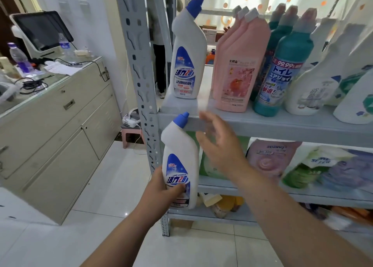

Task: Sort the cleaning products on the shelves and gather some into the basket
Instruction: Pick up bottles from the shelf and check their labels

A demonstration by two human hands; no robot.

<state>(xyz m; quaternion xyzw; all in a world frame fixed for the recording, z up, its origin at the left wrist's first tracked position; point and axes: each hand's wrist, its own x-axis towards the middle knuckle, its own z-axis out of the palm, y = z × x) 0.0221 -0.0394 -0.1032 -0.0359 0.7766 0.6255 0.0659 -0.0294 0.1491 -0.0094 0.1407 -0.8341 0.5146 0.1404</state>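
My left hand (pixel 161 188) grips a white toilet-cleaner bottle (pixel 179 159) with a blue cap, held upright in front of the grey shelf rack's left post (pixel 139 64). A matching white bottle (pixel 188 54) stands at the left end of the upper shelf (pixel 282 125). My right hand (pixel 219 143) hovers blurred with spread fingers just right of the held bottle, below the shelf edge, holding nothing. On the same shelf stand pink bottles (pixel 240 64), teal bottles (pixel 282 70) and white spray bottles (pixel 323 74). No basket is in view.
Refill pouches in pink (pixel 268 159), green and purple lie on the middle shelf, more items on the bottom shelf. A beige cabinet (pixel 56 129) at the left carries a screen, water bottles and cables. A pink stool (pixel 131 133) stands by the wall. White tiled floor lies below.
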